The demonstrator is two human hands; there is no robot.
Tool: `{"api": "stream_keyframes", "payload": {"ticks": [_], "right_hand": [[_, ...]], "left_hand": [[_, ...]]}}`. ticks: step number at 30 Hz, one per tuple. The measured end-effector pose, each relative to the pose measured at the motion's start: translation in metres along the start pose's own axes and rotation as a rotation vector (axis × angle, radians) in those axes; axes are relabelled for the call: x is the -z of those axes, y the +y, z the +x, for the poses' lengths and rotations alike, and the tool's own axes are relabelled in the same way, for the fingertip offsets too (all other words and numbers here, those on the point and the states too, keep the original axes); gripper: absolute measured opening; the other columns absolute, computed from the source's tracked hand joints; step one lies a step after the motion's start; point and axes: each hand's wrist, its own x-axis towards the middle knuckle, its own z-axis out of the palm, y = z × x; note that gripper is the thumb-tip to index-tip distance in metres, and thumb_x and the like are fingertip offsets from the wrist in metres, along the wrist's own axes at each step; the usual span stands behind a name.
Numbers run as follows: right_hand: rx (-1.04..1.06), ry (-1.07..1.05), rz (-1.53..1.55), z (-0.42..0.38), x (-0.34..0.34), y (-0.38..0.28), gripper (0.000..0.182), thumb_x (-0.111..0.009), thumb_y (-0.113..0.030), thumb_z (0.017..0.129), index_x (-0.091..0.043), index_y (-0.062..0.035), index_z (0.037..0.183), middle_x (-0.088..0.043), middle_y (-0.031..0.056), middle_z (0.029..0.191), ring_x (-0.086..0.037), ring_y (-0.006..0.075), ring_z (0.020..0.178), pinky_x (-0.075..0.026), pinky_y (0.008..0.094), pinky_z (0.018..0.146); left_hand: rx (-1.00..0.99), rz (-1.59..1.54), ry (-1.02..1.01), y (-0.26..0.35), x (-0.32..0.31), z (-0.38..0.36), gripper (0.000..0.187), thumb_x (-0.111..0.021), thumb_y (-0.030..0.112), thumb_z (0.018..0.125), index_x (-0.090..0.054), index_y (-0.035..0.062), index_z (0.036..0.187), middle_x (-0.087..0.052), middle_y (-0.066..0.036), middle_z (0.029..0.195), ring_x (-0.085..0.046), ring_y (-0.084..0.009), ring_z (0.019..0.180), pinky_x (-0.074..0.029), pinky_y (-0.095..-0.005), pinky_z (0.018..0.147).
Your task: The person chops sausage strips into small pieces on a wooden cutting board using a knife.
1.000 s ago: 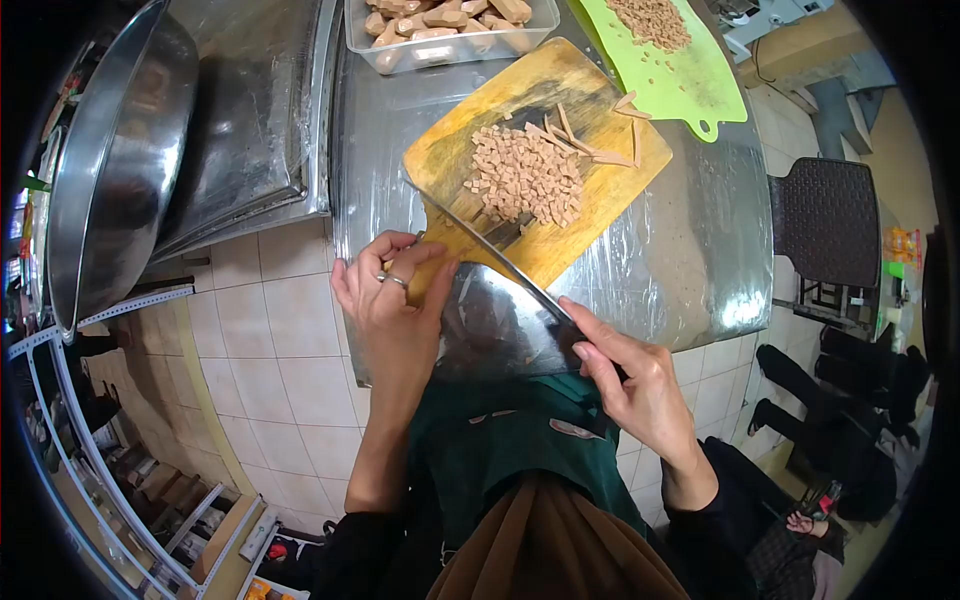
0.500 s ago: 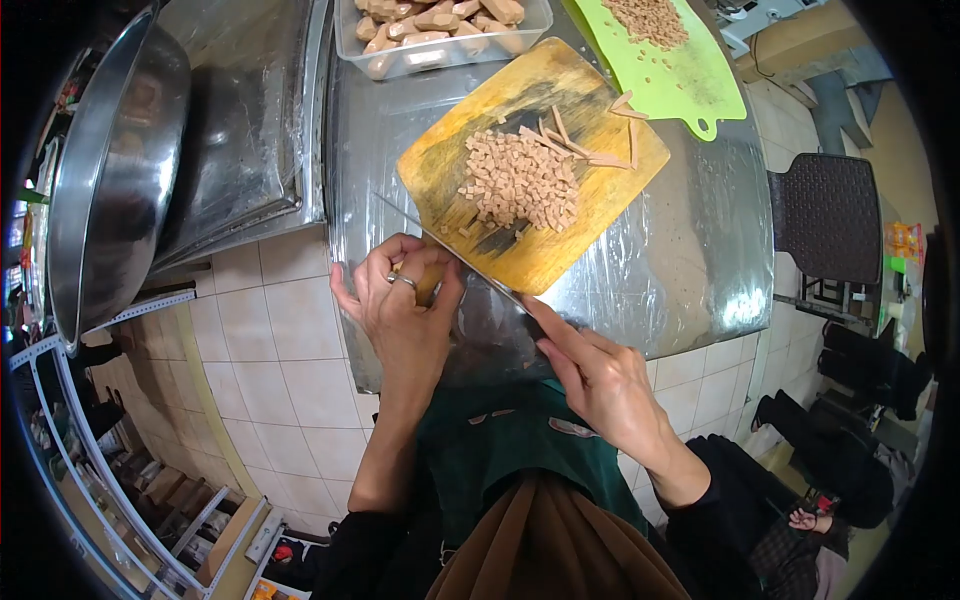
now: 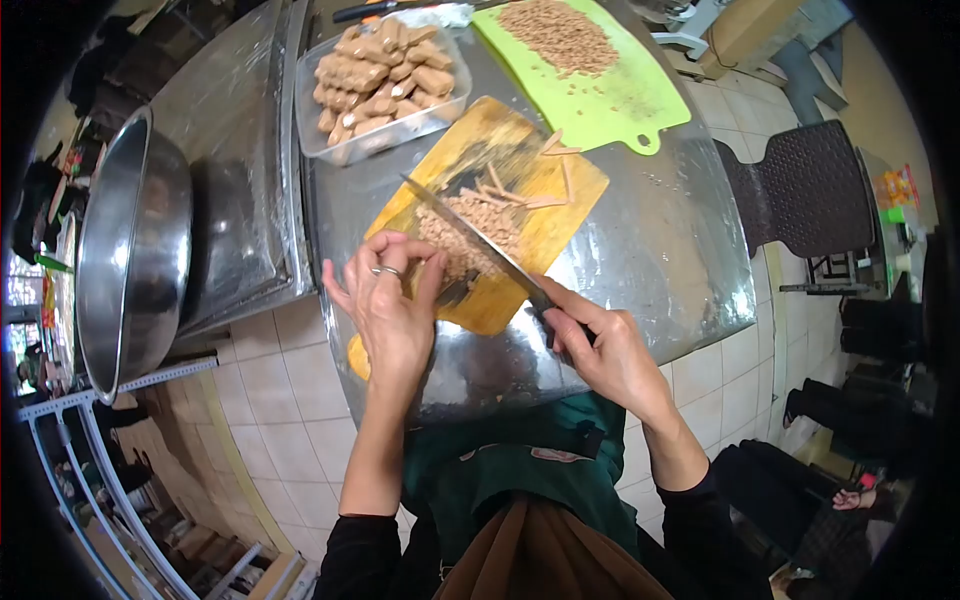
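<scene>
My right hand grips the dark handle of a knife, whose blade slants to the upper left across a pile of small light-brown cubes. The pile lies on a worn yellow cutting board, with several thin strips beyond it. Beside the blade, at the board's left near edge, my left hand has its fingers curled and thumb drawn in; anything under them is hidden. A ring is on one finger.
A clear plastic tub of brown pieces stands behind the board, beside a green cutting board with diced bits. A large metal bowl is at left, a dark chair at right. Another person's hand shows at lower right.
The view has shifted, showing more of the tub. The knife has moved from the board's near edge to over the cubes. My left hand stays curled near that edge.
</scene>
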Motion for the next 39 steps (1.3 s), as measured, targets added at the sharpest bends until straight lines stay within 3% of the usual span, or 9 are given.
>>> {"api": "stream_keyframes", "payload": {"ticks": [2, 5, 6, 10, 14, 17, 22, 32, 39], "right_hand": [[0.078, 0.053, -0.046, -0.004, 0.000, 0.003, 0.039, -0.063, -0.010, 0.100, -0.065, -0.0105, 0.139, -0.074, 0.0249, 0.092, -0.075, 0.0374, 0.074, -0.059, 0.0412, 0.071], [0.142, 0.087, -0.058, -0.008, -0.005, 0.012, 0.042, -0.064, -0.011, 0.101, -0.063, -0.0141, 0.142, -0.071, 0.0198, 0.080, -0.068, 0.0260, 0.063, -0.055, 0.0363, 0.068], [0.121, 0.059, -0.053, -0.009, -0.003, 0.012, 0.039, -0.065, -0.015, 0.100, -0.065, -0.0128, 0.139, -0.074, 0.0217, 0.094, -0.072, 0.0385, 0.076, -0.057, 0.0433, 0.070], [0.196, 0.082, -0.074, -0.017, -0.010, 0.022, 0.044, -0.064, -0.018, 0.102, -0.058, -0.0181, 0.145, -0.073, 0.0183, 0.084, -0.070, 0.0378, 0.070, -0.056, 0.0433, 0.063], [0.241, 0.104, -0.067, -0.023, -0.009, 0.023, 0.043, -0.062, -0.022, 0.103, -0.057, -0.0190, 0.146, -0.075, 0.0174, 0.091, -0.072, 0.0371, 0.072, -0.057, 0.0434, 0.064], [0.262, 0.108, -0.085, -0.025, -0.008, 0.027, 0.044, -0.060, -0.025, 0.105, -0.055, -0.0199, 0.148, -0.076, 0.0166, 0.099, -0.073, 0.0365, 0.074, -0.058, 0.0439, 0.064], [0.263, 0.070, -0.125, -0.027, -0.011, 0.032, 0.045, -0.057, -0.027, 0.106, -0.052, -0.0205, 0.150, -0.076, 0.0160, 0.109, -0.074, 0.0361, 0.076, -0.060, 0.0446, 0.065], [0.306, 0.038, -0.143, -0.027, -0.022, 0.026, 0.044, -0.056, -0.027, 0.106, -0.051, -0.0182, 0.149, -0.077, 0.0141, 0.102, -0.074, 0.0358, 0.074, -0.059, 0.0452, 0.065], [0.257, -0.035, -0.223, -0.024, -0.025, 0.016, 0.044, -0.057, -0.027, 0.105, -0.052, -0.0164, 0.148, -0.075, 0.0182, 0.088, -0.073, 0.0375, 0.071, -0.058, 0.0475, 0.063]], "left_hand": [[-0.060, -0.010, 0.008, 0.008, 0.001, 0.017, 0.013, -0.081, 0.021, 0.087, -0.074, 0.0148, 0.097, -0.063, -0.004, 0.115, -0.059, -0.0238, 0.118, -0.014, -0.0561, 0.121], [-0.180, -0.017, -0.018, 0.026, -0.002, 0.044, 0.015, -0.080, 0.023, 0.088, -0.075, 0.0140, 0.098, -0.065, -0.004, 0.113, -0.060, -0.0234, 0.116, -0.019, -0.0545, 0.119], [-0.233, -0.007, -0.065, 0.031, -0.005, 0.053, 0.016, -0.080, 0.025, 0.088, -0.075, 0.0133, 0.099, -0.066, -0.004, 0.114, -0.060, -0.0232, 0.117, -0.020, -0.0538, 0.118], [-0.394, 0.071, -0.304, 0.052, -0.034, 0.080, 0.022, -0.080, 0.030, 0.088, -0.076, 0.0133, 0.102, -0.070, -0.005, 0.107, -0.063, -0.0245, 0.112, -0.021, -0.0546, 0.117], [-0.470, 0.254, -0.463, 0.061, -0.064, 0.091, 0.024, -0.080, 0.033, 0.087, -0.074, 0.0122, 0.097, -0.072, -0.005, 0.097, -0.065, -0.0262, 0.108, -0.021, -0.0586, 0.116], [-0.372, 0.229, -0.652, 0.069, -0.067, 0.102, 0.022, -0.082, 0.032, 0.085, -0.075, 0.0134, 0.094, -0.073, -0.011, 0.097, -0.066, -0.0298, 0.108, -0.019, -0.0615, 0.116], [-0.415, 0.256, -0.695, 0.073, -0.069, 0.106, 0.016, -0.079, 0.027, 0.088, -0.072, 0.0127, 0.090, -0.073, -0.009, 0.087, -0.068, -0.0283, 0.103, -0.023, -0.0605, 0.114], [-0.579, 0.078, -0.655, 0.066, -0.067, 0.103, 0.012, -0.070, 0.016, 0.090, -0.063, 0.0100, 0.098, -0.071, -0.006, 0.080, -0.070, -0.0261, 0.086, -0.030, -0.0558, 0.112], [-0.432, -0.204, -0.536, 0.061, 0.009, 0.104, 0.015, -0.071, 0.012, 0.090, -0.060, 0.0031, 0.093, -0.063, -0.003, 0.086, -0.062, -0.0160, 0.083, -0.046, -0.0360, 0.095]]}}
